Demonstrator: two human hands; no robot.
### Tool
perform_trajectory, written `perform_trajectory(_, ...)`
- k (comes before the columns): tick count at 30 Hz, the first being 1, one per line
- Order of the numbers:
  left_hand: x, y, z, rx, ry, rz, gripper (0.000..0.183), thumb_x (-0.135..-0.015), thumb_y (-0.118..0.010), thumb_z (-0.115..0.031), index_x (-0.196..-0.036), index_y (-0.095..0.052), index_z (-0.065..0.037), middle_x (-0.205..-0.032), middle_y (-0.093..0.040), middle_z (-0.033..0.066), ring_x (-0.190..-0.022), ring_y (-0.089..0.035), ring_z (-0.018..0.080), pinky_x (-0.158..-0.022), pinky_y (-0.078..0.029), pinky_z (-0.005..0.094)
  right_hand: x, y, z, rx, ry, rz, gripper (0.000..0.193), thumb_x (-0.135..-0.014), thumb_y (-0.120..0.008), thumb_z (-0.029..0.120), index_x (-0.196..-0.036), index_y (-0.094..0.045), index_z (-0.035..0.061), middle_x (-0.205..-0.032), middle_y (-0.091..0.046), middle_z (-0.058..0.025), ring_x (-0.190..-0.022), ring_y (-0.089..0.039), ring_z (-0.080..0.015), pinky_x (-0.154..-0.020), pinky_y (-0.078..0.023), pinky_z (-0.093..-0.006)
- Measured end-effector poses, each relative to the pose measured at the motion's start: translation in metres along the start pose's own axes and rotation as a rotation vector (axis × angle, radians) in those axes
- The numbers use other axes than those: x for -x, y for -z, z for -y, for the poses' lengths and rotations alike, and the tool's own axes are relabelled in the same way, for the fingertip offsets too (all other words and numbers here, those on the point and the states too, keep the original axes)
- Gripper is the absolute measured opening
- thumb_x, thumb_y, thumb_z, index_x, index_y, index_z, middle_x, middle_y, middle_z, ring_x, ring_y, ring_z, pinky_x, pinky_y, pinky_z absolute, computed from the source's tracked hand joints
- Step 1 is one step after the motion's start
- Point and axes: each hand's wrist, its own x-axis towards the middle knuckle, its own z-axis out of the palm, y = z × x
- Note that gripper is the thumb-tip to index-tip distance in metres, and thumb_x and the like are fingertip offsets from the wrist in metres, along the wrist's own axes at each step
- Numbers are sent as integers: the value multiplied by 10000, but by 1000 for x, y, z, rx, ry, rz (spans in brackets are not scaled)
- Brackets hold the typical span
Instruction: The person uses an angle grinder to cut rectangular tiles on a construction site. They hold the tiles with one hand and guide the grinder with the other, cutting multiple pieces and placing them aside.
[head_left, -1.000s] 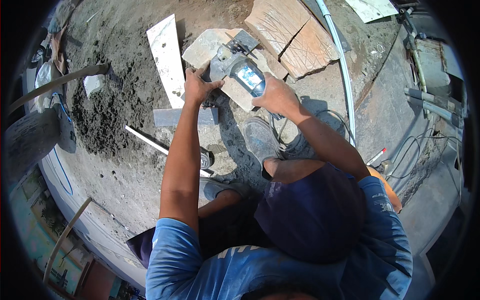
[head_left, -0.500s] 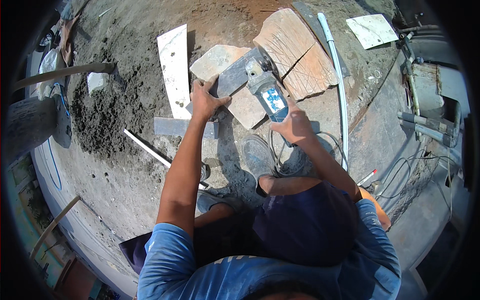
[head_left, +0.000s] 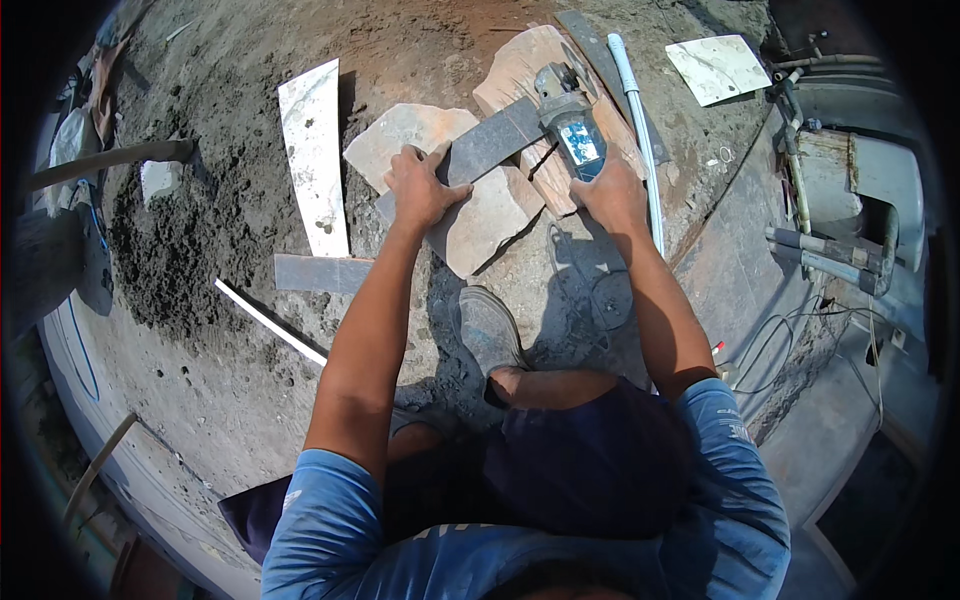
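Note:
My left hand (head_left: 424, 192) grips a dark grey tile strip (head_left: 496, 141) by its near part, thumb on one edge and fingers on the other. The strip lies slantwise across pale, rough stone slabs (head_left: 492, 222). In my right hand (head_left: 612, 190) is a blue and grey angle grinder (head_left: 576, 132), held by its rear body. Its head points away from me, over the orange-tan slab (head_left: 518, 72), just right of the strip's far end. The grinder's disc is hard to make out, and whether the tool rests on the slab I cannot tell.
A white tile piece (head_left: 316, 160) and another grey strip (head_left: 318, 273) lie to the left, beside wet mortar (head_left: 190, 260). Along the right runs a pale pipe (head_left: 640, 130). A white square tile (head_left: 718, 69) lies at the far right. My shoe (head_left: 488, 325) stands close below the slabs.
My right hand has carried the grinder rightward and away from me, off the grey strip's far end, and my right arm is straighter. My left hand stays on the strip. The view has shifted slightly.

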Motion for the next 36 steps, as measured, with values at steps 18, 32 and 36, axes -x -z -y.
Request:
perform_trajectory(18, 4, 24, 75, -43, 89, -130, 893, -614, -921, -453, -1414, -623, -193, -1165, -526, 149, -1148, -489, 332, -1020, -387, 481, 12, 20, 36, -311, 19, 121, 802, -688, -818, 291, -1362, -523, -27, -1107, -714, -261, -1031, -706, -400, -918, -548, -445)
perform_trajectory(32, -44, 30, 64, -70, 121, -90, 882, -662, -901, -541, -1413, -624, -172, -1229, -509, 187, -1198, -466, 378, -1019, -373, 521, -31, -33, 124, -264, 159, 399, 897, -700, -793, 323, -1454, -457, -28, -1178, -680, -294, -1112, -669, -422, -969, -536, -475)
perform_trajectory(36, -49, 32, 67, -133, 135, -85, 898, -680, -894, -543, -1446, -595, -182, -1288, -490, 177, -1227, -480, 374, -1060, -390, 504, -43, -40, 138, -294, 166, 425, 632, -746, -797, 290, -1250, -530, 19, -1170, -681, -255, -1156, -652, -418, -991, -526, -495)
